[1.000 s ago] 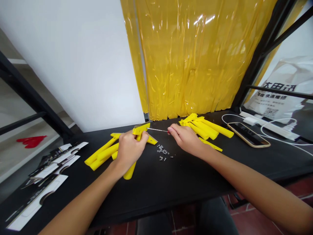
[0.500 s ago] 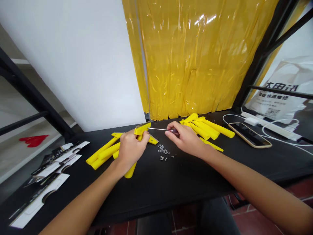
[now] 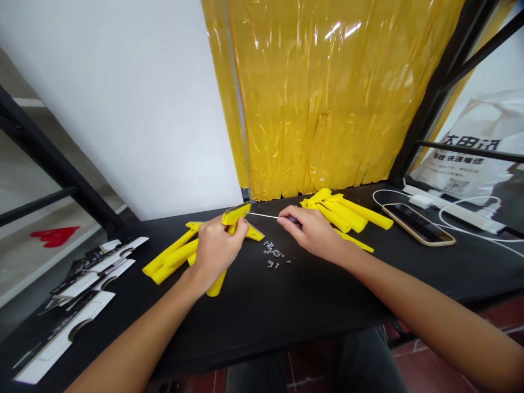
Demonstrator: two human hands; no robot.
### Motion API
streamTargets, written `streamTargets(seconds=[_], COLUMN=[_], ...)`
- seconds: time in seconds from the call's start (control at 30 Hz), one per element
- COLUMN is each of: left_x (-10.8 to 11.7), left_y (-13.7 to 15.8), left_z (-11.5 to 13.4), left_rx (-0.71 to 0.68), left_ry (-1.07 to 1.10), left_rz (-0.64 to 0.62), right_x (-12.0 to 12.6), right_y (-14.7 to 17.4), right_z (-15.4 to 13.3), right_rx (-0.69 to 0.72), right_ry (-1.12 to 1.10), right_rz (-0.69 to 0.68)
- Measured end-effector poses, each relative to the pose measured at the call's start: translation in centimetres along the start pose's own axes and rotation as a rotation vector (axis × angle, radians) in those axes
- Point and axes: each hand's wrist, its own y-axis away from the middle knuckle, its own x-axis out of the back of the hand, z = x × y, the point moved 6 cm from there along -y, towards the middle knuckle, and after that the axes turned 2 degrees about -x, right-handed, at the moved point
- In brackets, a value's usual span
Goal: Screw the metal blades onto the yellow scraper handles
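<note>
Mid-frame, the left hand [image 3: 218,246] curls its fingers around a yellow T-shaped handle [image 3: 234,216]; the right hand [image 3: 310,228] grips a screwdriver [image 3: 264,215] in closed fingers, its tip at the handle's head.

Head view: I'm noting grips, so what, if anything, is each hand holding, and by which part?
The left hand holds a yellow tool just below its head; the right hand holds a screwdriver by its handle, shaft pointing at the tool's head.
</note>
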Motion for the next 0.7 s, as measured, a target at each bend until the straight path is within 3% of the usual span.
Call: streamTargets(seconds=[0.17, 0.33, 0.53, 0.7], left_x=[-1.1, -2.6, -3.4, -3.4], left_y=[0.2, 0.4, 0.4, 0.5], left_z=[-1.4, -2.2, -1.9, -1.7], left_rx=[0.194, 0.35, 0.454, 0.465], left_ry=[0.238, 0.55, 0.836, 0.877], left_rz=[-0.114, -0.227, -0.313, -0.326], right_x=[0.9, 1.1, 1.7, 2.2], right_y=[0.0, 0.2, 0.4, 0.7], right_z=[-0.6, -0.8, -1.4, -2.0], right_rx=[0.07, 0.058, 0.148, 0.224], right_ry=[-0.045, -0.061, -0.051, -0.026], right_rz=[0.124, 0.141, 0.225, 0.278])
